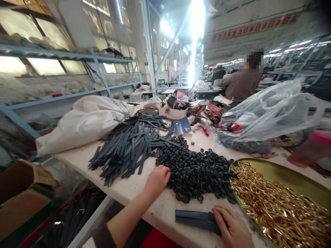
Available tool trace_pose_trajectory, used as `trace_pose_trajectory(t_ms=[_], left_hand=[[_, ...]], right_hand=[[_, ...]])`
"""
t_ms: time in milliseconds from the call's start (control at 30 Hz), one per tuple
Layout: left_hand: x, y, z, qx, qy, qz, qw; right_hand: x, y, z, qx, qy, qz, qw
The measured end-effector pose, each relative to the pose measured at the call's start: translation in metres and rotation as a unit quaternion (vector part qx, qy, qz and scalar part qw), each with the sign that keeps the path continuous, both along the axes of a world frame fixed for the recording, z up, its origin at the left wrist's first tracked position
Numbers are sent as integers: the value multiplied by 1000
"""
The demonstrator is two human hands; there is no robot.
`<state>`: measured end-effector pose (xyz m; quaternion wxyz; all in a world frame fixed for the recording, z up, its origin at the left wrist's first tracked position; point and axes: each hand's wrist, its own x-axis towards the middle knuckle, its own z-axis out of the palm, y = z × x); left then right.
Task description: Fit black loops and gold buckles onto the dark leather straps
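At the left edge of a heap of small black rings [199, 168], my left hand [160, 177] is closed with its fingertips pressed together. Whatever lies between those fingertips is too small or hidden to name. My right hand [230, 225] rests low on the table, its fingers closed over the right end of a few flat black strips [192, 218]. These strips lie side by side near the table's front edge. Behind my left hand spreads a large pile of loose black strips [129, 144]. A round gold tray [279, 172] of shiny gold metal pieces [287, 206] stands beside my right hand.
A white sack [85, 120] lies at the table's back left. A blue booklet [182, 125], a white box [173, 113] and a clear plastic bag [271, 110] stand farther back. Below left are a cardboard box [20, 186] and a bin of black strips. A person [243, 82] sits beyond.
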<state>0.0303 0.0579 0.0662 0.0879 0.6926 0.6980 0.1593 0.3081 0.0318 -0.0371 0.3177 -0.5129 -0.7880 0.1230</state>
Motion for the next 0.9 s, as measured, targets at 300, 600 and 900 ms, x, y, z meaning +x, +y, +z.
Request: trace_pose_trajectory(t_ms=[300,600,900], left_hand=[[-108,37,-19,-32,13,204,978],[-23,-38,0,-77,-299,62,949],[86,-114,-2,-320,-629,-7,708]], right_hand=[[-7,-13,19,-60,74,-55,994],[13,3,48,-41,-51,-124,990],[-2,34,61,-57,-231,-90,967]])
